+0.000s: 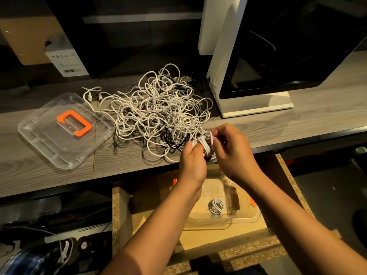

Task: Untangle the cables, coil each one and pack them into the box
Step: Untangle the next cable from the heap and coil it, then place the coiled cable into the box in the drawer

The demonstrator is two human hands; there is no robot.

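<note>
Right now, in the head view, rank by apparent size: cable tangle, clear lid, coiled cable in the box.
1. cable tangle, widest spread.
2. clear lid, somewhat smaller.
3. coiled cable, far smallest, though it sits lower, farther from the camera.

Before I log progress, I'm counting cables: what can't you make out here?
Head view only.
The tangle: overlapping loops hide the cable count.
The coil: left hand and right hand cover most of it.
The box: forearms hide part; one coiled cable shows.

Dim grey wood-grain desk (278, 126), seemingly a monitor (297, 56).
</note>
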